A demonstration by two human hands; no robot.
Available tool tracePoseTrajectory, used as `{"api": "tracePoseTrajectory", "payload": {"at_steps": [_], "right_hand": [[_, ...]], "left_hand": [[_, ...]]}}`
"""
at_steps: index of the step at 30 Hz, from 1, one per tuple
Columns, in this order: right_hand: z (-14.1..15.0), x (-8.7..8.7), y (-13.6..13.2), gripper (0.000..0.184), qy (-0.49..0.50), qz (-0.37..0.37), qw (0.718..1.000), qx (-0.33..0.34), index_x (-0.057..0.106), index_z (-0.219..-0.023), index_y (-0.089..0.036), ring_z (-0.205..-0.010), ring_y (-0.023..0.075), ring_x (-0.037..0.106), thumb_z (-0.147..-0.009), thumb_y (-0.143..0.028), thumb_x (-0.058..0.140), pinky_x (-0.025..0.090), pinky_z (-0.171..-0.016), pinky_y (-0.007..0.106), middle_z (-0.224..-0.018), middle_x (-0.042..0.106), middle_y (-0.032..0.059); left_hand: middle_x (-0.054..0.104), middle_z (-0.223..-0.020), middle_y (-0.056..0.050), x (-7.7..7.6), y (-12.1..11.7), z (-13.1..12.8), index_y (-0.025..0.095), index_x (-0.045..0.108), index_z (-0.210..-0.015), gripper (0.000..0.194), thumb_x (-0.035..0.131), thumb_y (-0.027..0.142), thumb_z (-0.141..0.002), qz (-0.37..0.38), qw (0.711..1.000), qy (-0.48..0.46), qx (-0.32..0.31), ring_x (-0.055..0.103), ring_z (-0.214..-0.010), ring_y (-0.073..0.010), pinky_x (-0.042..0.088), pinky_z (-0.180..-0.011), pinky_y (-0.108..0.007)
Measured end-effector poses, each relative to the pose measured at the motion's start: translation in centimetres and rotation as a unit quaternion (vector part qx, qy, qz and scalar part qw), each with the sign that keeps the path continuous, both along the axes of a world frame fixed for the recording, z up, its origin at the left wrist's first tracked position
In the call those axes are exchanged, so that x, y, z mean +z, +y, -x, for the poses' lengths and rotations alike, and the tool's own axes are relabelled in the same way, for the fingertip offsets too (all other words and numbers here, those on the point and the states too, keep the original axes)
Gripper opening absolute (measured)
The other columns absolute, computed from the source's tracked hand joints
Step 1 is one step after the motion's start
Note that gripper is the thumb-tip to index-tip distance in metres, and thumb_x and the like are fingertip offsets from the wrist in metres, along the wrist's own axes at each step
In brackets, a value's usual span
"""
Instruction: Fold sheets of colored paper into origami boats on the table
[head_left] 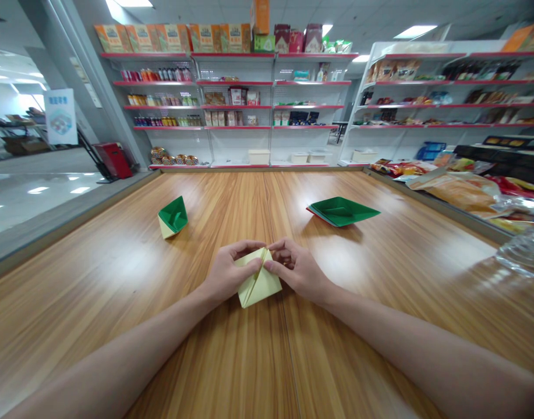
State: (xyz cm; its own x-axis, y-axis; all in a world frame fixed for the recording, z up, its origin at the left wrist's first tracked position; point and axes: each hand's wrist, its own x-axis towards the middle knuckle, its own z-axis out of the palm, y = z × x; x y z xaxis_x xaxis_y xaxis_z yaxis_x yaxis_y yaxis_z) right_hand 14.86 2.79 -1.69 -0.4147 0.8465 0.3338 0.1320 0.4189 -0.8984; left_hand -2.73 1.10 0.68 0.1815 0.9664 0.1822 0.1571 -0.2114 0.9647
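A pale yellow sheet of folded paper [267,285] lies near the middle of the wooden table, held between both hands. A diagonal seam runs across its top face. My left hand [227,270] grips its left side, thumb pressed on the top face near the seam. My right hand [299,269] pinches the upper right corner with thumb and bent fingers; the fingertips are partly hidden. Farther left stands a small green and yellow folded paper boat [174,216]. Beyond my right hand rests a stack of green paper [343,211], creased, with red and pale edges beneath.
The wooden table [131,314] has a raised dark edge. Snack packets [459,189] and clear plastic [526,247] lie at the right. Shelves of goods [236,107] stand behind the table. On the floor at the left are a red case [113,160] and a sign [60,116].
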Motion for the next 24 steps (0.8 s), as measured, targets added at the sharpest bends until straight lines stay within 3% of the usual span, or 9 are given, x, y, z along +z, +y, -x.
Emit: {"api": "tracePoseTrajectory", "payload": {"at_steps": [7,13,18,24], "right_hand": [[0.1,0.3,-0.1,0.028,0.014,-0.014,1.0,-0.006,0.047,-0.101,-0.019,-0.063,0.0118,0.056,-0.084,-0.038,0.059,0.045,-0.054,0.023,-0.075,0.056,-0.0003],[-0.1,-0.2,0.1,0.024,0.028,-0.022,0.999,-0.028,0.043,-0.092,-0.022,-0.053,0.0087,0.051,-0.084,-0.037,0.059,0.041,-0.047,0.022,-0.071,0.05,-0.0037],[-0.4,0.0,0.0,0.023,-0.012,-0.032,0.999,-0.02,0.042,-0.085,-0.021,-0.052,0.0091,0.048,-0.084,-0.038,0.057,0.037,-0.046,0.022,-0.064,0.047,-0.0046],[-0.5,0.6,-0.4,0.016,-0.082,-0.071,0.994,0.011,0.048,-0.084,-0.02,-0.05,0.0086,0.045,-0.085,-0.034,0.055,0.036,-0.046,0.021,-0.063,0.049,-0.004]], "left_hand": [[0.07,-0.098,-0.009,0.2,0.1,0.3,0.014,0.068,-0.099,0.033,0.069,0.028,-0.069,-0.03,0.999,-0.025,0.033,0.066,-0.09,-0.0239,0.053,-0.078,-0.033],[0.071,-0.096,-0.009,-0.7,0.9,0.8,0.013,0.066,-0.103,0.035,0.068,0.027,-0.071,-0.064,0.992,-0.089,0.061,0.066,-0.088,-0.02,0.052,-0.08,-0.03],[0.071,-0.094,-0.009,-1.6,2.1,1.7,0.013,0.066,-0.105,0.037,0.067,0.031,-0.072,-0.028,0.986,-0.153,0.063,0.066,-0.08,-0.019,0.052,-0.071,-0.029],[0.069,-0.073,-0.006,-2.0,2.8,1.9,0.011,0.068,-0.082,0.03,0.062,0.04,-0.076,0.045,0.989,-0.14,0.024,0.064,-0.061,-0.0173,0.05,-0.058,-0.027]]}}
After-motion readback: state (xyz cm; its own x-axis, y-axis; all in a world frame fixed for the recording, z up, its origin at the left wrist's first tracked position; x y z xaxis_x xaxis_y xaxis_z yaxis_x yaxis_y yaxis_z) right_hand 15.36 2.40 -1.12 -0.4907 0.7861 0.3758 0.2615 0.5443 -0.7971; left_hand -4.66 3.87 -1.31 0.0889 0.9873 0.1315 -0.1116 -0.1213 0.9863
